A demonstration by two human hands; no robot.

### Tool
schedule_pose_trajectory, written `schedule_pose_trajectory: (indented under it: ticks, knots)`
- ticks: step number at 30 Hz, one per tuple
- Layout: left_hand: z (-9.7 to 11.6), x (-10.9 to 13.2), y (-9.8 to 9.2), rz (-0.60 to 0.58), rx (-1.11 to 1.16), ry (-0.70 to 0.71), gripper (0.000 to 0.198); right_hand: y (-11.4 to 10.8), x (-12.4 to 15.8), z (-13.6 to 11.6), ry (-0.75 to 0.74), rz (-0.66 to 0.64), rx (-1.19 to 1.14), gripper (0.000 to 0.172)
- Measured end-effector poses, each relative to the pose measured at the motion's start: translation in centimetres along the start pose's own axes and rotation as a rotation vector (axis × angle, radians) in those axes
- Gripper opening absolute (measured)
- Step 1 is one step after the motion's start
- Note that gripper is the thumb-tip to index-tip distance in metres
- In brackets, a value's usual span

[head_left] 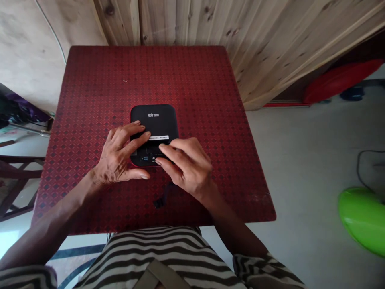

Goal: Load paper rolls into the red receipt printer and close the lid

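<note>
A black box-shaped device (156, 120) with a white label strip and rear ports lies in the middle of a red patterned table (90, 100). My left hand (122, 154) rests on the device's left side, fingers spread flat across its top. My right hand (185, 164) touches the near right corner, with the fingertips pressed at the port edge. A short black cable end (162, 196) lies on the table just in front of the device, below my right wrist.
A wooden plank wall (195, 20) stands behind the table. A dark wooden chair (15, 176) is at the left. To the right is grey floor with a green round object (363, 218), a black cord, and a red item (339, 80) by the wall.
</note>
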State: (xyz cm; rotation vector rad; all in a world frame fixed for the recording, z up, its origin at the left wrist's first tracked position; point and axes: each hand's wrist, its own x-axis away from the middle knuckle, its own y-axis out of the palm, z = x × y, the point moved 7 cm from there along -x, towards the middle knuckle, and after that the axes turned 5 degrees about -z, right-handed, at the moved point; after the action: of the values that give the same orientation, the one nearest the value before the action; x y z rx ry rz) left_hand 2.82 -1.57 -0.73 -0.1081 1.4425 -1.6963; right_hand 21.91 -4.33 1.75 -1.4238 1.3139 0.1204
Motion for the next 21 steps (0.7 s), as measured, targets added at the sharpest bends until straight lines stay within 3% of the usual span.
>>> schedule_pose_trajectory:
  ticks: [3, 7, 9, 12, 16, 21]
  knots:
    - [0.1, 0.1, 0.0, -0.021, -0.047, 0.032, 0.096, -1.4, 0.4, 1.2, 0.086, 0.082, -0.025, 0.031]
    - [0.2, 0.1, 0.2, -0.028, -0.042, 0.012, 0.095, -1.9, 1.8, 5.2, 0.298, 0.204, -0.141, 0.027]
    - [0.5, 0.2, 0.3, -0.013, -0.037, -0.008, 0.09, -0.7, 3.0, 8.0, 0.474, 0.207, -0.227, 0.028]
    - [1.1, 1.0, -0.1, 0.074, -0.049, -0.072, 0.08, 2.5, 4.7, 11.0, 0.676, 0.071, -0.378, 0.036]
    - [1.7, 3.2, -1.0, 0.211, -0.136, -0.138, 0.065, 5.1, 5.2, 11.2, 0.644, -0.077, -0.358, 0.035]
    - [1.6, 4.4, -0.2, 0.172, -0.206, -0.092, 0.069, 5.7, 4.5, 10.2, 0.483, -0.093, -0.217, 0.035]
